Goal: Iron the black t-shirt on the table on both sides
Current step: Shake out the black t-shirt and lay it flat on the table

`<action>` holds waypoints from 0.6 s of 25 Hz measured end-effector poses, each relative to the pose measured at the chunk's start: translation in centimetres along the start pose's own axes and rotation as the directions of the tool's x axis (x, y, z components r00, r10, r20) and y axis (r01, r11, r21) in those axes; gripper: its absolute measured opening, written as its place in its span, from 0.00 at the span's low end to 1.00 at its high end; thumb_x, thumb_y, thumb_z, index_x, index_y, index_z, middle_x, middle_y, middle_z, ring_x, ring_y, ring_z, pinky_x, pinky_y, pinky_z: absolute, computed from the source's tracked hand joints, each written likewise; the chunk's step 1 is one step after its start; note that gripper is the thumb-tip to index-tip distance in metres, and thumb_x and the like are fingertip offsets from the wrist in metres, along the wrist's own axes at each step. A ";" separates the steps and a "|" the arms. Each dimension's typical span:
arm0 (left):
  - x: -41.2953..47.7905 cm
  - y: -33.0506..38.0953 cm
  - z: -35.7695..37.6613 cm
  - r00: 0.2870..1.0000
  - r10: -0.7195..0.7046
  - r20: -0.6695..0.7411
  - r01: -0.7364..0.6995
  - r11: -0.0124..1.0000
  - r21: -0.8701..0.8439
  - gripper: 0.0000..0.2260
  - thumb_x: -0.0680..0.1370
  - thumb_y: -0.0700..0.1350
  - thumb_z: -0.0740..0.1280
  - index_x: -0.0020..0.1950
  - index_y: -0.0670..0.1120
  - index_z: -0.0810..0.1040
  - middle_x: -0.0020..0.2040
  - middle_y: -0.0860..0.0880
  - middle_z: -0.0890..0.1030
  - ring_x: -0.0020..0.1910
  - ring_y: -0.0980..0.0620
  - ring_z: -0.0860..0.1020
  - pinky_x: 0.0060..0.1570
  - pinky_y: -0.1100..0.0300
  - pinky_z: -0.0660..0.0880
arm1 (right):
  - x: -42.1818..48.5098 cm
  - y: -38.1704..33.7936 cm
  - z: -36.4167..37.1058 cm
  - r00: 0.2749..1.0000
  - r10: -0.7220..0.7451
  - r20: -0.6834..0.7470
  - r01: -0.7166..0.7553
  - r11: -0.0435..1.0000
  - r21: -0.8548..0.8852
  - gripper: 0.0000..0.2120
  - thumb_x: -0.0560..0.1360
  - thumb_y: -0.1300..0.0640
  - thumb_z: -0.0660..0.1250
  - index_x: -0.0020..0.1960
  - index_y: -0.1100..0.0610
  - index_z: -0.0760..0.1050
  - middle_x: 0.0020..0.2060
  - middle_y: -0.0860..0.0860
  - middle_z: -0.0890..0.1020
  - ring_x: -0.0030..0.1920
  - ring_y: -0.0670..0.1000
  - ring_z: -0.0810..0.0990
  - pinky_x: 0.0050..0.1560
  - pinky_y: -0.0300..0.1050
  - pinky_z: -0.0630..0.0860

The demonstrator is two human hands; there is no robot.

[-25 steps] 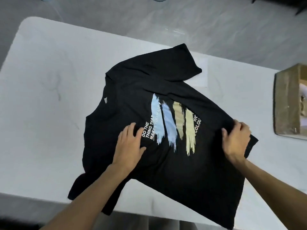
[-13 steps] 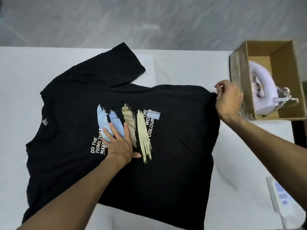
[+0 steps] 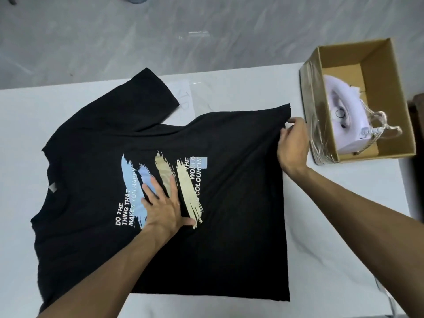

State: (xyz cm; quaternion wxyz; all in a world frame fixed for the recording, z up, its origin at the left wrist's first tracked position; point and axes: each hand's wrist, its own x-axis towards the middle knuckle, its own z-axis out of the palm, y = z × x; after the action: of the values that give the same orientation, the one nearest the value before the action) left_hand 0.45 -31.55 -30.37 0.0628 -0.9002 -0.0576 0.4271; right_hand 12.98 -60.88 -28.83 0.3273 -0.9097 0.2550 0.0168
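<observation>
Across a white worktop (image 3: 229, 88), black t-shirt (image 3: 229, 237) spread flat, printed side up, neck to the left and hem to the right, long axis running left to right. Left hand (image 3: 165, 205) pressed palm down on the painted stripes at mid-chest, fingers spread wide, pinning rather than gripping anything. Right hand (image 3: 292, 145) at the far hem corner, grip closed on the cloth edge, seemingly drawing it taut toward the right. Just beyond that hand, open cardboard box (image 3: 390, 92) at the worktop's right end, white iron (image 3: 344, 118) lying inside with its cord bundled. Iron lies right of the shirt and closest to the right hand, well apart from the left. Likely stage: smoothing before any ironing, iron not yet lifted out.
</observation>
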 end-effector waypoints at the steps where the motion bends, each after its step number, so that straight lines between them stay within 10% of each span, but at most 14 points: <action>1: -0.1 0.3 0.1 1.000 0.000 0.004 0.000 1.000 0.005 0.63 0.65 0.75 0.64 0.69 0.44 0.19 0.72 0.25 0.32 0.73 0.23 0.40 0.73 0.35 0.53 | -1.4 0.5 -0.1 0.998 -0.042 0.046 0.043 0.999 -0.019 0.19 0.78 0.59 0.64 0.67 0.59 0.66 0.59 0.57 0.72 0.56 0.54 0.73 0.58 0.48 0.71; 9: -3.2 -3.6 3.3 0.962 0.040 -0.271 -0.064 0.995 -0.079 0.54 0.69 0.75 0.59 0.80 0.44 0.39 0.78 0.31 0.44 0.77 0.30 0.49 0.73 0.36 0.55 | -24.3 10.5 -2.2 0.929 0.300 0.216 -0.210 0.909 -0.361 0.27 0.73 0.50 0.71 0.66 0.59 0.64 0.55 0.57 0.78 0.52 0.59 0.79 0.48 0.52 0.77; 15: -6.1 -8.7 7.8 0.996 0.010 -0.088 -0.007 0.999 0.037 0.50 0.72 0.75 0.53 0.79 0.46 0.36 0.78 0.33 0.40 0.76 0.29 0.47 0.73 0.40 0.61 | -25.9 11.4 -3.2 0.895 0.437 0.092 -0.402 0.878 -0.261 0.17 0.74 0.66 0.56 0.61 0.59 0.64 0.51 0.58 0.79 0.41 0.59 0.75 0.44 0.51 0.69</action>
State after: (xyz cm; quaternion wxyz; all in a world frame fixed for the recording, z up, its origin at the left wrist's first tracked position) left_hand -9.87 -23.43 -29.19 0.0800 -0.9171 -0.0430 0.3882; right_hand -15.42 -58.55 -27.88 0.2237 -0.8609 0.4178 0.1849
